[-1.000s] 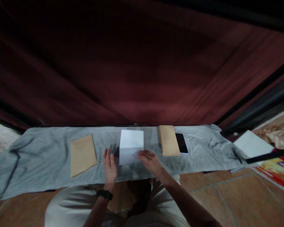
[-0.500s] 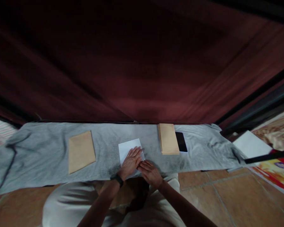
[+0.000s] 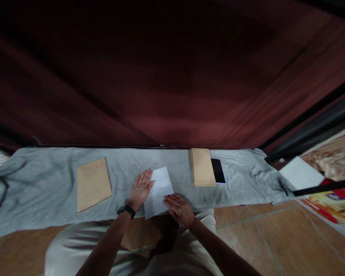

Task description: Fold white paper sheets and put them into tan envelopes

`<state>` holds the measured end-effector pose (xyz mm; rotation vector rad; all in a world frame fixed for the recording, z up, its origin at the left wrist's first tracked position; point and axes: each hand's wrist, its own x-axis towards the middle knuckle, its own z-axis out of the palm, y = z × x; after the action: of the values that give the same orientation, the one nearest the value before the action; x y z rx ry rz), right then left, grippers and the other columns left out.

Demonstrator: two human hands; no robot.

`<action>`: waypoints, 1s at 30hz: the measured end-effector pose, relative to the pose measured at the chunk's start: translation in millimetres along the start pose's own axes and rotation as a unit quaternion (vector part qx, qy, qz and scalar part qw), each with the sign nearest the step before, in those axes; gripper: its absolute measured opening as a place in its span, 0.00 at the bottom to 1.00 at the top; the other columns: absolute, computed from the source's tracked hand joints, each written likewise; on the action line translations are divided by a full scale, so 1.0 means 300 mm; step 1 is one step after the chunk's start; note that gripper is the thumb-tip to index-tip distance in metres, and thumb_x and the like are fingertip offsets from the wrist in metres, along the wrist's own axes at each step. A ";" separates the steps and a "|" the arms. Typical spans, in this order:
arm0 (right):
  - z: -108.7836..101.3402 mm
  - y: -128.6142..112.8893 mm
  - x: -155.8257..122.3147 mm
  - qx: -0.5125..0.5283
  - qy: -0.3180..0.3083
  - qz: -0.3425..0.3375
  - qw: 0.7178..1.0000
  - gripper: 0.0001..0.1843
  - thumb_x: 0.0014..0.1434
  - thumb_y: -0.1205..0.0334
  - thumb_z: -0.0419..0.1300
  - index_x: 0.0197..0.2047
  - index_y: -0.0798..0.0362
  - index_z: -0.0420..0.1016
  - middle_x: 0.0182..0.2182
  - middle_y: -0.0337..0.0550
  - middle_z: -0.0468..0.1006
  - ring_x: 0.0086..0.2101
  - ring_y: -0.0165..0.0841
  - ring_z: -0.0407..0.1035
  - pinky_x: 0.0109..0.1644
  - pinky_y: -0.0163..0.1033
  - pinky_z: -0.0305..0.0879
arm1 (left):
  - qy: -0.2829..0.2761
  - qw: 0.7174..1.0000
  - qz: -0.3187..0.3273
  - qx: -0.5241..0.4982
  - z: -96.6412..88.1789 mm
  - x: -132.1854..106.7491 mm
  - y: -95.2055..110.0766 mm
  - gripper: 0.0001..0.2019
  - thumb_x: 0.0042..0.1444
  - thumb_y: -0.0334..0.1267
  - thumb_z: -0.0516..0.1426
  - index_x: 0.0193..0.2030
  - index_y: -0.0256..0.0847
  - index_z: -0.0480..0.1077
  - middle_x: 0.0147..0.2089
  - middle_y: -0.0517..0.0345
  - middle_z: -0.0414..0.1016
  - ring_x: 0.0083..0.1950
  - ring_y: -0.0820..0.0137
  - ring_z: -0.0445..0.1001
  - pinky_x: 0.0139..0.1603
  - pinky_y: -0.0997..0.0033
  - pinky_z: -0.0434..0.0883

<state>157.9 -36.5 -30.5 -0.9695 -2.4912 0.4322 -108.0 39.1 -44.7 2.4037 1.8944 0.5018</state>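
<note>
A folded sheet of white paper lies in front of me on a grey cloth, its near corner reaching the cloth's front edge. My left hand, with a dark band on the wrist, rests flat at the paper's left edge, fingers stretched forward. At the lower right edge of the paper, my right hand lies with fingers extended, the tips touching the sheet. Neither hand grips anything.
A brown envelope lies to the left on the grey cloth. On the right, a stack of brown envelopes partly covers a dark phone-like device. A dark red panel rises behind. White paper and colourful packaging lie far right.
My left hand has slid left off the middle of the paper to its left edge, uncovering the sheet. The right hand stays near the lower right edge. The view has shifted slightly.
</note>
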 end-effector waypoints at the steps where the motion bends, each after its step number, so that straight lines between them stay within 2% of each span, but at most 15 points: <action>1: 0.001 0.000 0.000 -0.001 0.000 0.002 1.000 0.24 0.67 0.67 0.54 0.65 0.48 0.70 0.64 0.44 0.72 0.63 0.33 0.65 0.71 0.47 0.57 | 0.003 1.000 -0.005 0.001 -0.004 -0.009 -0.015 0.31 0.70 0.49 0.39 0.74 0.39 0.56 0.73 0.47 0.61 0.76 0.61 0.54 0.75 0.49 0.53; 5: 0.006 -0.003 -0.001 -0.002 0.001 0.013 1.000 0.25 0.66 0.67 0.56 0.65 0.47 0.70 0.64 0.43 0.72 0.63 0.33 0.65 0.71 0.47 0.57 | 0.011 0.999 -0.038 0.003 -0.021 -0.033 -0.048 0.31 0.69 0.49 0.39 0.73 0.38 0.56 0.73 0.46 0.61 0.76 0.58 0.55 0.75 0.46 0.53; 8: 0.008 -0.005 0.002 0.006 0.004 0.017 1.000 0.25 0.65 0.68 0.57 0.64 0.47 0.71 0.64 0.42 0.72 0.63 0.33 0.66 0.72 0.46 0.56 | 0.025 0.998 -0.060 0.001 -0.030 -0.016 -0.003 0.31 0.70 0.48 0.38 0.73 0.35 0.57 0.73 0.43 0.60 0.75 0.56 0.56 0.74 0.45 0.53; 10: 0.007 -0.007 0.004 0.012 0.005 0.016 1.000 0.25 0.65 0.68 0.56 0.64 0.47 0.71 0.64 0.42 0.72 0.63 0.34 0.66 0.72 0.46 0.56 | 0.019 0.999 -0.021 -0.014 -0.025 0.013 0.065 0.30 0.70 0.47 0.39 0.73 0.35 0.56 0.74 0.45 0.58 0.76 0.59 0.55 0.75 0.49 0.53; 13: -0.001 -0.008 0.008 0.012 0.005 0.009 1.000 0.25 0.66 0.68 0.55 0.65 0.46 0.70 0.63 0.43 0.73 0.62 0.34 0.66 0.71 0.47 0.57 | -0.027 0.994 0.088 -0.052 0.001 0.061 0.187 0.27 0.71 0.45 0.40 0.72 0.40 0.58 0.73 0.52 0.61 0.75 0.65 0.56 0.75 0.54 0.55; 15: -0.008 -0.008 0.010 0.010 0.011 0.005 1.000 0.25 0.66 0.68 0.55 0.65 0.46 0.69 0.62 0.44 0.74 0.62 0.34 0.67 0.70 0.47 0.59 | -0.046 0.990 0.120 -0.058 0.024 0.080 0.248 0.26 0.71 0.45 0.42 0.71 0.42 0.61 0.72 0.53 0.63 0.74 0.65 0.58 0.75 0.54 0.56; 17: -0.012 -0.006 0.010 0.011 0.019 0.001 1.000 0.26 0.65 0.68 0.56 0.65 0.47 0.69 0.60 0.45 0.76 0.61 0.34 0.68 0.70 0.47 0.60 | -0.045 0.989 0.129 -0.057 0.040 0.080 0.274 0.25 0.71 0.45 0.44 0.70 0.44 0.62 0.72 0.54 0.63 0.74 0.65 0.58 0.75 0.53 0.55; 20: -0.010 0.002 0.004 0.016 0.021 0.000 1.000 0.25 0.65 0.67 0.56 0.65 0.48 0.69 0.62 0.45 0.74 0.61 0.34 0.67 0.70 0.47 0.60 | -0.031 0.990 0.125 -0.053 0.040 0.049 0.242 0.25 0.70 0.45 0.44 0.71 0.45 0.60 0.73 0.55 0.62 0.75 0.65 0.56 0.76 0.52 0.53; 23: -0.002 0.013 -0.004 0.021 0.024 0.018 0.999 0.24 0.65 0.67 0.58 0.63 0.49 0.71 0.62 0.46 0.73 0.62 0.35 0.67 0.69 0.48 0.61 | -0.035 0.993 0.106 -0.044 0.010 -0.018 0.154 0.26 0.71 0.46 0.44 0.72 0.43 0.58 0.73 0.53 0.61 0.75 0.63 0.56 0.75 0.51 0.55; 27: 0.003 0.029 -0.009 0.049 0.024 0.037 0.998 0.25 0.62 0.70 0.59 0.62 0.49 0.73 0.63 0.44 0.73 0.62 0.34 0.66 0.70 0.48 0.60 | -0.049 0.995 0.081 -0.043 -0.066 -0.163 0.048 0.26 0.71 0.47 0.44 0.72 0.42 0.60 0.72 0.50 0.63 0.74 0.62 0.59 0.73 0.51 0.59; 30: 0.002 0.040 -0.005 0.077 0.014 0.048 0.996 0.24 0.62 0.72 0.59 0.60 0.46 0.75 0.62 0.41 0.74 0.61 0.33 0.67 0.69 0.48 0.61 | -0.077 0.989 0.110 -0.056 -0.128 -0.283 0.026 0.26 0.69 0.49 0.48 0.71 0.47 0.60 0.72 0.53 0.63 0.73 0.64 0.61 0.73 0.53 0.61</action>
<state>165.4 -29.2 -36.7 -1.0282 -2.3537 0.6257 -128.5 -50.2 -25.9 2.5080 1.5098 0.4072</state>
